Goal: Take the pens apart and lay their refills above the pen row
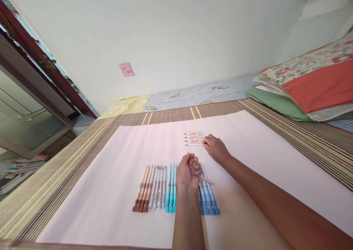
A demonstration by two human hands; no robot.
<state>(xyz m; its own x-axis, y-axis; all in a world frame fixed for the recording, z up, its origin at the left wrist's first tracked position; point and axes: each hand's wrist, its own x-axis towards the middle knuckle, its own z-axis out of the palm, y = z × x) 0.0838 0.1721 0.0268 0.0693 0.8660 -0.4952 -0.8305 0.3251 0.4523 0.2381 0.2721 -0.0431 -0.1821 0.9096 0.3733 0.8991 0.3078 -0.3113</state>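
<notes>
My right hand (216, 147) pinches the right end of a pen refill (194, 144), a thin white stick with a dark tip pointing left. Just beyond it lie several more refills (191, 136) in a stack of parallel rows, with red print on them. My left hand (189, 171), palm turned up and fingers curled, is closed on a clear pen barrel (206, 179) that sticks out to the right. Beneath and beside this hand are rows of pens: brown and cream pens (143, 189), clear-white pens (158, 187), turquoise pens (171, 187) and blue pens (208, 196). My left hand and forearm cover part of the rows.
A large pale pink sheet (104, 191) lies on a striped mat (49, 169). Folded bedding (311, 84) is piled at the right, and a checked cloth (190, 93) runs along the wall. A pink note (127, 69) sticks to the wall. A glass-panelled door (24, 114) stands left.
</notes>
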